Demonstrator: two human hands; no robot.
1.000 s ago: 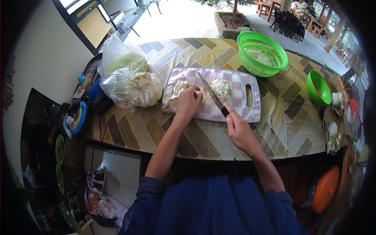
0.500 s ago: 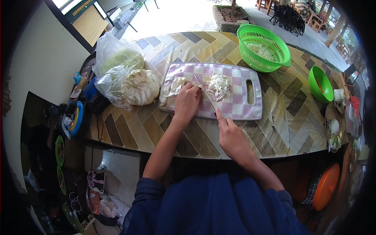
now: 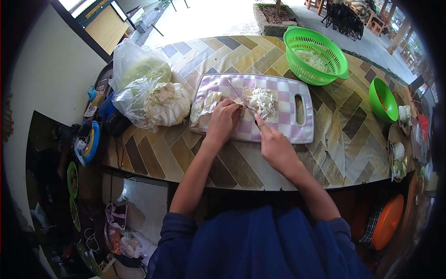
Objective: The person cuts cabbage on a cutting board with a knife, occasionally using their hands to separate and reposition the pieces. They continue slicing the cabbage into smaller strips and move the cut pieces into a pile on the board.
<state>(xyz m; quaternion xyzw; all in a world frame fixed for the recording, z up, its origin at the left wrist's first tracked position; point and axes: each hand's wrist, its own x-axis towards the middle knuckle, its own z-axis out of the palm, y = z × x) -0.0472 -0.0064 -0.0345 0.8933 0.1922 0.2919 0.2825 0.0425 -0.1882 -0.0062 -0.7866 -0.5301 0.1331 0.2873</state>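
Observation:
My left hand rests on the checked white-and-purple cutting board, its fingers curled down on a piece of pale cabbage leaf. In my right hand is the handle of a knife, whose blade points away to the upper left and lies against the leaf beside my left fingertips. Right of the blade sits a small heap of chopped cabbage. More loose cabbage leaves lie at the board's left end, partly behind my left hand.
A whole cabbage and a plastic bag of pale green produce stand left of the board. Beyond it on the right is a green colander with white shreds, then a green bowl. The tabletop has a herringbone pattern.
The knife and my right hand have shifted slightly, with the blade now closer to the chopped heap and my left fingers. The view has moved a little.

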